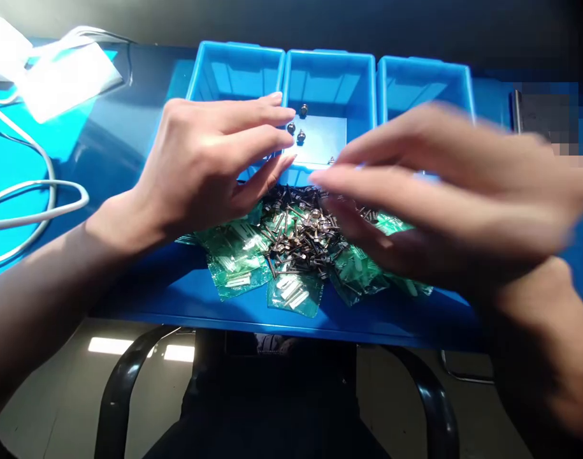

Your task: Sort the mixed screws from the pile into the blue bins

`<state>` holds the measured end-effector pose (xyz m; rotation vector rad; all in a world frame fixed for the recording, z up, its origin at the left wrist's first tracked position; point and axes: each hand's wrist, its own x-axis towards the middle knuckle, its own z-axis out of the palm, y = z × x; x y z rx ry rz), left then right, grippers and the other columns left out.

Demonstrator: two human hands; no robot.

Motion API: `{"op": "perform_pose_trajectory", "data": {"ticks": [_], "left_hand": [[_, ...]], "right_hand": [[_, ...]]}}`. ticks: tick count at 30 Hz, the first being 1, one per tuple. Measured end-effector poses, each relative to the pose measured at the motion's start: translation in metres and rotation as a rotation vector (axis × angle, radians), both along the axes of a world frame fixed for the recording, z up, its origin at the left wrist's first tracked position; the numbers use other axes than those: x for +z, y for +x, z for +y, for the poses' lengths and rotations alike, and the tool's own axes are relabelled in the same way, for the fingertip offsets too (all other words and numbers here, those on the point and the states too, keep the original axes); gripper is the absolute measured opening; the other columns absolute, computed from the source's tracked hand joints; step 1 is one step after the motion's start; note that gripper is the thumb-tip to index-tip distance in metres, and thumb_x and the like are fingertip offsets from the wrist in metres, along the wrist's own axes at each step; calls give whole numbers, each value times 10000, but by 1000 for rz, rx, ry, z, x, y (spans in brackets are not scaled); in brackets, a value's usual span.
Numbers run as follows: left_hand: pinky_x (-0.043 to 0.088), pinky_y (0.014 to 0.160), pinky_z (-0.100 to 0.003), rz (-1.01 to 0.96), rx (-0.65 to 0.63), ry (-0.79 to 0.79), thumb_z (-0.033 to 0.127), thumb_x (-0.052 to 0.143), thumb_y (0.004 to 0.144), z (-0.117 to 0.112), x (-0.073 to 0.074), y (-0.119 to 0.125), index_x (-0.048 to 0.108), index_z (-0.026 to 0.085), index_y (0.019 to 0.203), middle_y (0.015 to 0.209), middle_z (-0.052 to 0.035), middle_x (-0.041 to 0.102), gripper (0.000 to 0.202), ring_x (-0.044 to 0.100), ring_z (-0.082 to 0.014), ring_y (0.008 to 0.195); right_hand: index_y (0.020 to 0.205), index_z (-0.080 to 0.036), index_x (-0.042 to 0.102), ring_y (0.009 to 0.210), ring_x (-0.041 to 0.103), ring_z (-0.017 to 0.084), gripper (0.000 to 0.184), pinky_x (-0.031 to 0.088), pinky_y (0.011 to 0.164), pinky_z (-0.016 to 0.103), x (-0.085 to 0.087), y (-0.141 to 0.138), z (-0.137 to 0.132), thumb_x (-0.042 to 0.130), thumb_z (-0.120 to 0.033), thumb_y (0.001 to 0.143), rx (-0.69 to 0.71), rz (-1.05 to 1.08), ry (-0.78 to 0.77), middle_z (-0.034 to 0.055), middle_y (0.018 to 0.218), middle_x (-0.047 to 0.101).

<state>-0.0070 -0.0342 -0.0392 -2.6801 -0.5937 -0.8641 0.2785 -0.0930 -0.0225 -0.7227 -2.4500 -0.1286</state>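
The left hand hovers, fingers stretched out and empty, above the screws piled among green bags near the bench edge. The blurred right hand reaches over them; its fingers' grip cannot be told.

Screw pile before bins; packets around it; cable left.

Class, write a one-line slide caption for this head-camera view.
Left hand and blurred right hand hover over a pile of screws and green packets on a blue table, before three blue bins.
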Motion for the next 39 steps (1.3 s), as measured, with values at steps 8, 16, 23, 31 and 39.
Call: {"op": "perform_pose_trajectory", "data": {"ticks": [8, 16, 23, 31, 39], "left_hand": [[724, 1048, -383, 6, -81, 6, 217, 801, 1002, -1, 3, -4, 731, 179, 1282, 1324, -119, 803, 291, 781, -266, 1279], [749, 938, -363, 12, -47, 94, 250, 796, 1007, -4, 5, 0, 742, 183, 1213, 1251, -90, 831, 223, 812, -268, 1206], [744, 976, -353, -3, -12, 83, 206, 712, 1018, -5, 3, 3, 747, 189, 1179, 1240, -68, 836, 166, 798, -246, 1237], [739, 947, -352, 7, 4, 49, 252, 634, 1037, -4, 2, 3, 728, 232, 1187, 1267, -30, 829, 178, 793, -228, 1253], [753, 872, -382, 9, -56, 83, 187, 747, 962, -1, 0, 1, 748, 186, 1194, 1230, -82, 836, 231, 813, -318, 1207]], "right_hand": [[1198, -130, 763, 914, 676, 184, 234, 573, 690, 323, -13, -21, -2, 557, -143, 1088, 103, -297, 37, 94, 1115, 748], [1094, -155, 747, 901, 654, 168, 283, 571, 683, 308, -10, -18, -2, 468, -184, 1133, 57, -316, 1, 72, 1086, 731], [1171, -85, 739, 932, 693, 214, 226, 611, 728, 362, -8, -15, -4, 535, -118, 1081, 102, -292, 1, 126, 1117, 749], [1034, -170, 741, 902, 654, 197, 201, 588, 733, 356, -6, -20, -3, 549, -125, 1069, 71, -338, 57, 78, 1094, 765], [1054, -139, 759, 955, 694, 213, 171, 636, 786, 369, -9, -18, -3, 588, -128, 1061, 88, -303, 42, 102, 1130, 778]]}}
